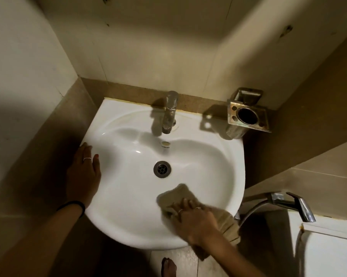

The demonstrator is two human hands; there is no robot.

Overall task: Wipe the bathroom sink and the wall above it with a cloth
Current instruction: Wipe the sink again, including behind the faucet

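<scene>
A white oval sink [116, 196] fills the middle of the view, with a metal drain [162, 169] in its bowl and a chrome tap [170, 112] at its back. My right hand [194, 220] presses a beige cloth [178, 196] against the front right inner slope of the bowl; part of the cloth hangs over the rim. My left hand [84, 172] lies flat on the sink's left rim, fingers apart, holding nothing. The cream tiled wall [148, 47] rises behind the tap.
A rusty metal holder [246, 114] is fixed to the wall at the sink's back right corner. A chrome spray tap [288, 202] and a white toilet cistern [328, 250] stand at the lower right. Walls close in on the left and right. A bare foot [168, 266] shows below the sink.
</scene>
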